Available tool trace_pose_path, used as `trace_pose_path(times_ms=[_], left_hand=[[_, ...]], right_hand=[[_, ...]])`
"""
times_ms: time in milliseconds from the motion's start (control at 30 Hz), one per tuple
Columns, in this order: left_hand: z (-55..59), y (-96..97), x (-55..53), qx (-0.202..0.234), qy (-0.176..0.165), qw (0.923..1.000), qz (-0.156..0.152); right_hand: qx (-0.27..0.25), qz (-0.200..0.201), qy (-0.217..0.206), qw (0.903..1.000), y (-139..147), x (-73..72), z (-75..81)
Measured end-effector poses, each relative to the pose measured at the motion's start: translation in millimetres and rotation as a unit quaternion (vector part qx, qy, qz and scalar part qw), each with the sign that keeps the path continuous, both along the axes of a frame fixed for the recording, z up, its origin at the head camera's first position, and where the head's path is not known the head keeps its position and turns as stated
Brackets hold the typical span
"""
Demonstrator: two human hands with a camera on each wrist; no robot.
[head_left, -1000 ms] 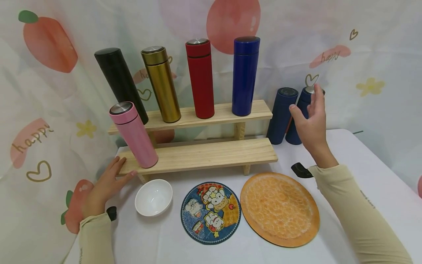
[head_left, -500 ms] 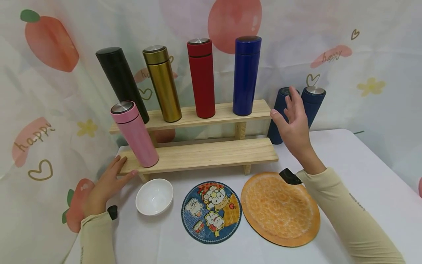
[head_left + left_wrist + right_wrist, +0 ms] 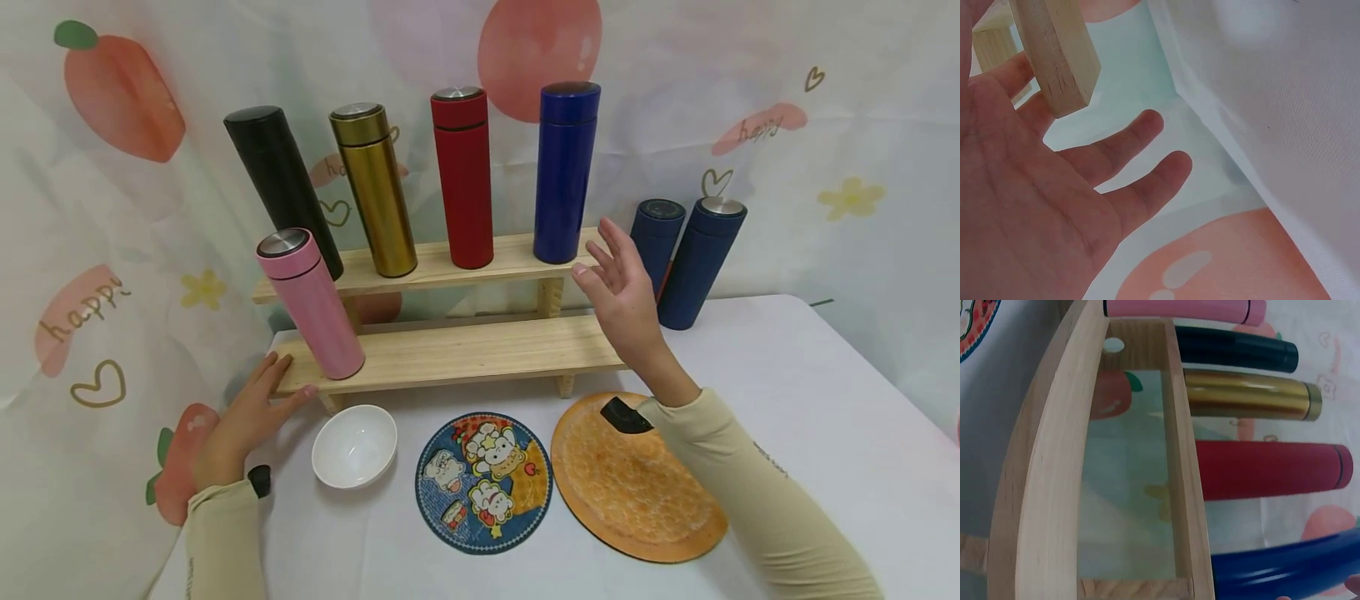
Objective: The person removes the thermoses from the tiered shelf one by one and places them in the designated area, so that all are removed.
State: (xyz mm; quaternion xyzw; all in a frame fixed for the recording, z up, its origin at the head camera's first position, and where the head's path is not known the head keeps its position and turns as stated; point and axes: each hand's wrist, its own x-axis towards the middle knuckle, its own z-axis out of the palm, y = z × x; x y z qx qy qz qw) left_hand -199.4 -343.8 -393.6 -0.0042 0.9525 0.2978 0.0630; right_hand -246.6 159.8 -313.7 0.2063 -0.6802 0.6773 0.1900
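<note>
The left hand (image 3: 242, 421), fingers spread, lies at the left end of the wooden stand (image 3: 472, 354); the right hand (image 3: 624, 302), fingers parted, hovers near the blue bottle (image 3: 566, 175).

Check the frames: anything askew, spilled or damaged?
Nothing spilled or visibly damaged. Slightly odd: two navy vacuum flasks stand on the white tablecloth beside the wooden two-tier rack, while five others stand on it. Their lean is probably lens distortion.

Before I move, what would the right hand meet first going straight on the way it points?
Probably the bright blue bottle on the upper shelf: the right hand angles up and leftward toward it. The depth between them is hard to judge.
</note>
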Motion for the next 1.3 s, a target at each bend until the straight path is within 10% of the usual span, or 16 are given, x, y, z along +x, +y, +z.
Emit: trace_pose_path(times_ms=[1300], left_hand=[[-4.9, -2.7, -2.5, 0.004, 0.012, 0.9999, -0.007]], right_hand=[[0.043, 0.135, -0.047, 0.9888, -133, 13.7, -23.5]])
